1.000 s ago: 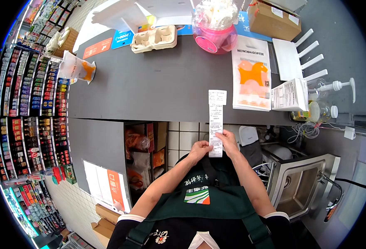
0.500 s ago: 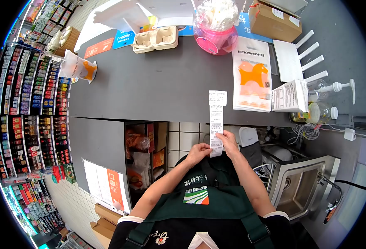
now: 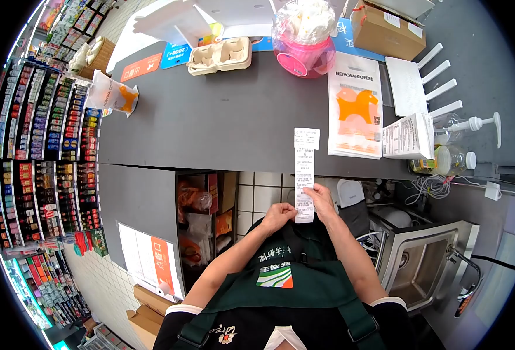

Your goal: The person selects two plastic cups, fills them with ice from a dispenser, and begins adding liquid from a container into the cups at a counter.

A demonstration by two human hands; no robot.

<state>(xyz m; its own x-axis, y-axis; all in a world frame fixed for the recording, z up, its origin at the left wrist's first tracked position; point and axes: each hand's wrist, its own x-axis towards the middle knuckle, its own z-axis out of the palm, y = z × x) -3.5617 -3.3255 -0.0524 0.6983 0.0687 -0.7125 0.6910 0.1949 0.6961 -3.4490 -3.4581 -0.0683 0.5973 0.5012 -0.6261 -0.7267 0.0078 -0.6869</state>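
A long, printed paper receipt (image 3: 305,169) hangs between my hands, its far end reaching over the edge of the dark counter (image 3: 222,122). My right hand (image 3: 322,200) pinches its right side, thumb on the print. At the lower left edge of the paper, my left hand (image 3: 279,216) has its fingers curled together, with the fingertips touching the receipt's border. A wider section forms the receipt's far end. Both hands are in front of my dark green apron (image 3: 304,274).
Coffee bags (image 3: 354,111) lie flat right of the receipt, beside a white box (image 3: 408,137) and a pump bottle (image 3: 473,123). An egg-carton-like cup tray (image 3: 220,56) and pink tub (image 3: 305,55) stand at the back. A steel sink (image 3: 424,268) is at lower right.
The receipt's lower end lies flatter and reaches slightly nearer to me. Both hands stay almost in place, and the view shifts very slightly.
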